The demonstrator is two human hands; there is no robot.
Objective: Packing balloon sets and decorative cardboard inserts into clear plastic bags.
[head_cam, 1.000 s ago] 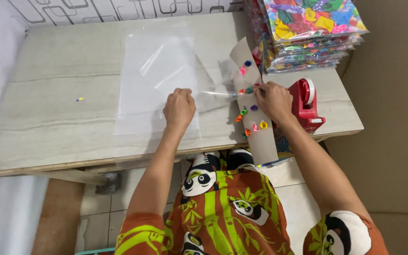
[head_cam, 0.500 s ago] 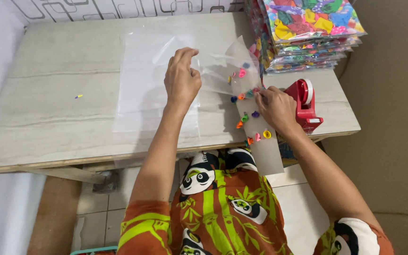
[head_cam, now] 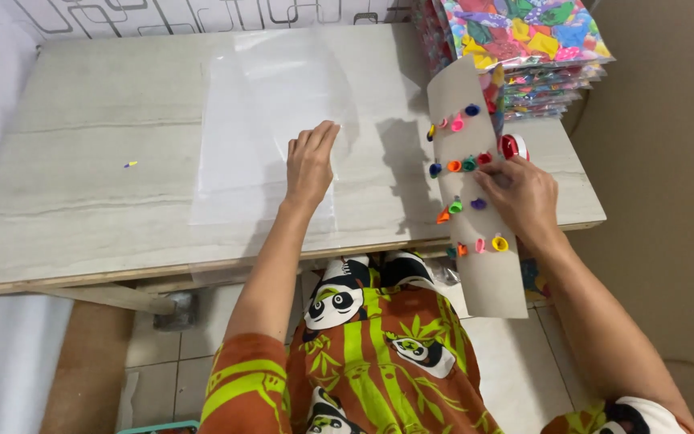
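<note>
Since half a second ago, the left hand (head_cam: 311, 165) has come down from a raised pinch to lie flat, fingers spread and together, on the clear plastic sheets (head_cam: 267, 128), and the right hand (head_cam: 522, 197) has swung the cardboard strip (head_cam: 475, 193) out past the table's right part so it now overhangs the near edge.

A pale stone-look table (head_cam: 82, 185) fills the view, with the seated person's orange and green patterned clothing below the near edge. Clear plastic sheets lie flat across the table's middle, reaching from the far edge almost to the near edge. A stack of bagged coloured balloons (head_cam: 536, 48) sits at the far right corner. The long grey cardboard strip, dotted with small coloured balloon necks, runs far to near, its long axis slightly tilted; the right hand pinches its right side about midway. A red tape dispenser (head_cam: 510, 145) is mostly hidden behind strip and hand.

The strip lies to the right of the plastic, well apart from the left hand; bare table between them and at the left leaves open room.
</note>
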